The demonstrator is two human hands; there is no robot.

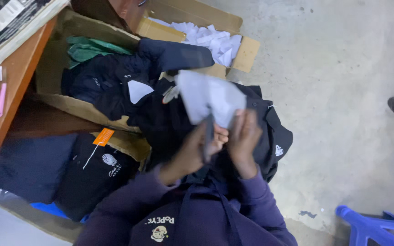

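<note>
Pretty dim, cool indoor light overall, soft and flat, with no hard shadows on the grey concrete floor (343, 91). The whole frame is smeared by motion blur, worst on the pale grey sheet of paper (208, 98) just above the left hand (197, 148) and right hand (245, 136). The dark navy garments (115, 86) left of the hands lose nearly all detail. No glare.

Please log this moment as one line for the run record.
left hand: holds thin dark tool | right hand: grips crumpled white paper sheet | beneath: dark folded garment | behind: brown cardboard box
</note>
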